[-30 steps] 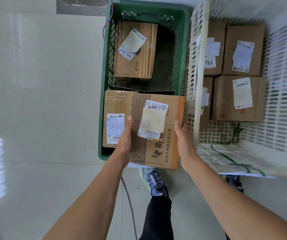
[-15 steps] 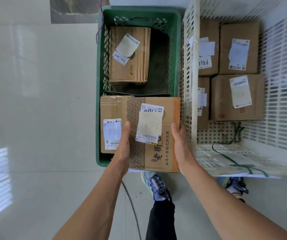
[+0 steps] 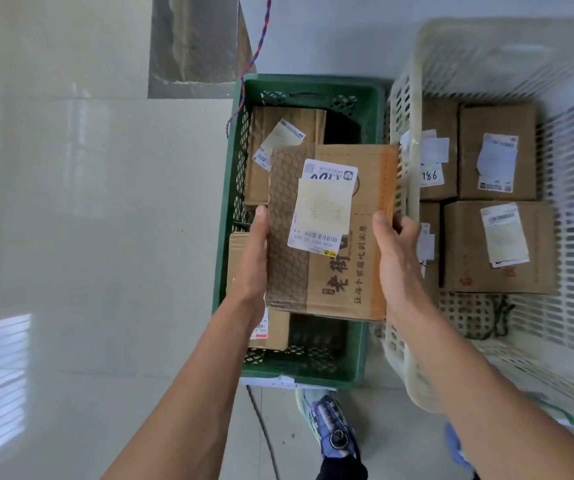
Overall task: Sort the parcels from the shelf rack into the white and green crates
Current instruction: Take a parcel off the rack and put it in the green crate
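Left grip [image 3: 254, 258], right grip [image 3: 394, 258] clasp one parcel [image 3: 365, 271]; green crate [image 3: 230, 202] holds two, white crate [image 3: 413, 133] four

Soft, even daylight fills the scene, bright but slightly washed out, with a pale green cast. Left of the fingers [image 3: 261, 216], the glossy floor [image 3: 88, 237] carries hazy glare, and a window reflection [image 3: 8, 375] with bright bars glows low near the left edge. Shadows are faint; the darkest patch lies inside the green crate [image 3: 313, 84], beyond and beneath the parcel [image 3: 327, 289] the fingers hold. The label [image 3: 323, 209] between the fingers is sharp enough to show a barcode. Right of the fingers, the white crate [image 3: 412, 188] smears with motion blur, its slats streaked. Wide-angle distortion bows both crate rims and stretches everything toward the lower edge.
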